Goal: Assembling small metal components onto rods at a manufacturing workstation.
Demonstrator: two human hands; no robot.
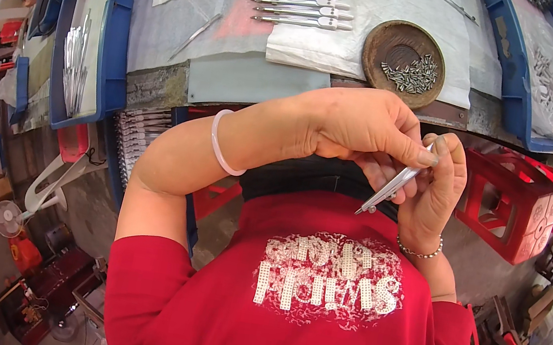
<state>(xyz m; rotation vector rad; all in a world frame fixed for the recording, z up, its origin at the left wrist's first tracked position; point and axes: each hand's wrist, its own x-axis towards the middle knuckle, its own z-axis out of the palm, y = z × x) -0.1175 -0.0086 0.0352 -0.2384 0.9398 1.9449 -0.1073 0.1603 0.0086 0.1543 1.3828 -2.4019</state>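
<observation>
While a blue tray (119, 29) is holding slim metal rods (75, 66) at the upper left of the frame, a loose thin tool (195, 36) is lying slantwise on the counter (159, 86) to its right, and a row of silver pieces (301, 1) is pointing leftward at the top centre. Just right of centre, the left hand (365, 125) is grasping the upper part of a silver tool (392, 181) with its fingers. The tool's long axis is slanting, its tip pointing to the lower left and its upper end running between both hands. The right hand (439, 185) is pinching that end in its fingers from the right; both are touching it, so neither is nearer. Open room is lying at the tip's lower left, over the red shirt (343, 213); the counter's front edge is running behind the left hand, a brown dish (375, 57) is sitting near that edge, and a red stool (530, 208) is standing farther right
</observation>
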